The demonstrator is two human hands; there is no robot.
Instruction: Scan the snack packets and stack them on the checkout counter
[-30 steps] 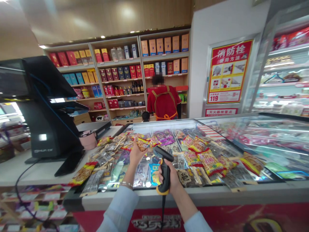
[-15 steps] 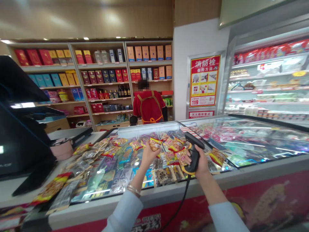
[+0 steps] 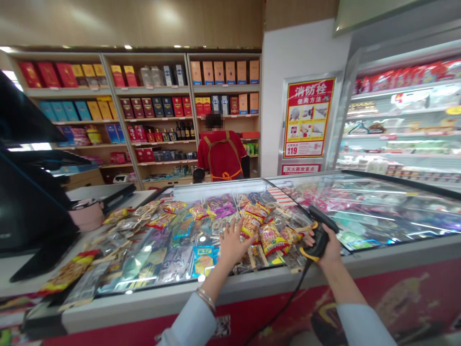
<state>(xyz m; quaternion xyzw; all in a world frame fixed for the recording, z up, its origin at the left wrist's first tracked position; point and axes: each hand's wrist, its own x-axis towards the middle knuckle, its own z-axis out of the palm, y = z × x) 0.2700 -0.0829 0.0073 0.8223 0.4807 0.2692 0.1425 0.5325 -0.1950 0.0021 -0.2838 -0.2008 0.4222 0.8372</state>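
Observation:
My left hand [image 3: 233, 242] is spread, palm down, over the glass top of a freezer, its fingertips beside red and yellow snack packets [image 3: 251, 224]. Nothing is gripped in it. My right hand [image 3: 328, 245] is wrapped round a black and yellow handheld scanner [image 3: 317, 240], whose cable hangs down over the freezer's front. Another snack packet [image 3: 272, 239] lies between the two hands. Several more packets and clear-wrapped items [image 3: 124, 235] are strewn across the glass to the left.
A black monitor [image 3: 29, 202] and a pink container [image 3: 86, 215] stand at the left. The freezer's front rim [image 3: 151, 298] runs across the near side. Beyond it, a person in a red top [image 3: 221, 156] faces shelves of boxes [image 3: 154, 89]. A lit display fridge [image 3: 406, 113] is at the right.
My left hand has let go of a snack packet and opened, moving slightly right and nearer. My right hand has moved right with the scanner. Packets between the hands have shifted.

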